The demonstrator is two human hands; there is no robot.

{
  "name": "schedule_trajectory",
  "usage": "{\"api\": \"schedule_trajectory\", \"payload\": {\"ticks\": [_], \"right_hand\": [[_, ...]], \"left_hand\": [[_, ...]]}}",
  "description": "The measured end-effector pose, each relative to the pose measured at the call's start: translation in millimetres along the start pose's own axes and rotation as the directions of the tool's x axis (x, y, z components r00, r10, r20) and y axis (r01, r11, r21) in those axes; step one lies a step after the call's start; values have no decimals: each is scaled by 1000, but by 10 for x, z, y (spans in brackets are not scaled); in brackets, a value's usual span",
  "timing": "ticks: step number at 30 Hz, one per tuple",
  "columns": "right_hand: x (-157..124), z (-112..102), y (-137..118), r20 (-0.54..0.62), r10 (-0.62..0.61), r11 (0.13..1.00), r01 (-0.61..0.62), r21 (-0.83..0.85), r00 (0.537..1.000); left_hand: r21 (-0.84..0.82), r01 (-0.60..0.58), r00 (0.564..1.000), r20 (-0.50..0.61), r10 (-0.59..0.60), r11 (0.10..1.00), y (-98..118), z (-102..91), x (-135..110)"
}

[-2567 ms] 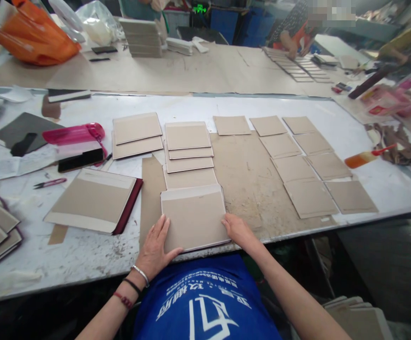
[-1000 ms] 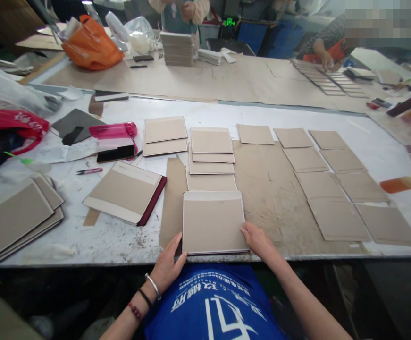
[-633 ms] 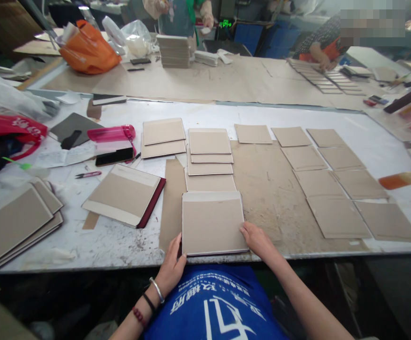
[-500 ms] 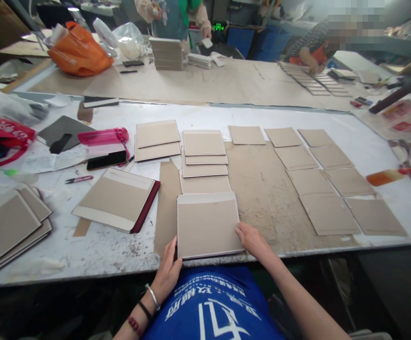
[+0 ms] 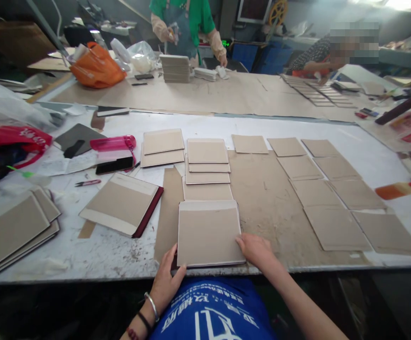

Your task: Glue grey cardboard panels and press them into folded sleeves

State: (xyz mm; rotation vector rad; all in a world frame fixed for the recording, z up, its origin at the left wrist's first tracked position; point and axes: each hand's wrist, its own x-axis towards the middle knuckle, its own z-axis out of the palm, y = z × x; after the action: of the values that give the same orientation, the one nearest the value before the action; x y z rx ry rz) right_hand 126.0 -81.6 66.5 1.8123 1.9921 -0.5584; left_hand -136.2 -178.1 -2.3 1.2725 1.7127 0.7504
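Note:
A beige cardboard panel with a pale strip along its far edge lies in front of me at the table's near edge. Dark edging shows beneath it. My left hand grips its lower left corner, thumb at the near edge and fingers along the left side. On the right side, my right hand holds the edge between thumb and curled fingers, which are partly hidden. Just beyond the panel, a column of overlapping beige panels runs away from me. A larger panel with a dark red edge lies to the left.
Thin beige boards lie in rows at right, near a glue bottle. Stacked panels, a pink-handled thread snipper, a phone and a pink case occupy the left. Two people work across the table.
The camera view has tilted up, so the scene sits slightly lower. Both hands stay at the sides of the same panel, with little visible movement.

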Motion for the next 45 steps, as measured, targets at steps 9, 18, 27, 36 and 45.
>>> {"api": "schedule_trajectory", "payload": {"ticks": [9, 18, 27, 36, 45], "right_hand": [[540, -180, -472, -468, -338, 941, 309, -140, 817], [861, 21, -573, -603, -530, 846, 426, -321, 597], [1018, 23, -644, -650, -463, 886, 321, -334, 603], [1062, -30, -694, -612, -446, 893, 278, -354, 653], [1075, -15, -685, -591, -443, 894, 286, -344, 675]], "left_hand": [[46, 15, 999, -46, -13, 999, 13, 29, -20], [37, -18, 994, -111, 22, 999, 16, 116, -60], [27, 14, 993, -114, -11, 1000, 63, 130, -72], [50, 11, 996, -88, -6, 999, 32, 141, -79], [49, 16, 998, -69, -12, 999, 49, 105, -74]]}}
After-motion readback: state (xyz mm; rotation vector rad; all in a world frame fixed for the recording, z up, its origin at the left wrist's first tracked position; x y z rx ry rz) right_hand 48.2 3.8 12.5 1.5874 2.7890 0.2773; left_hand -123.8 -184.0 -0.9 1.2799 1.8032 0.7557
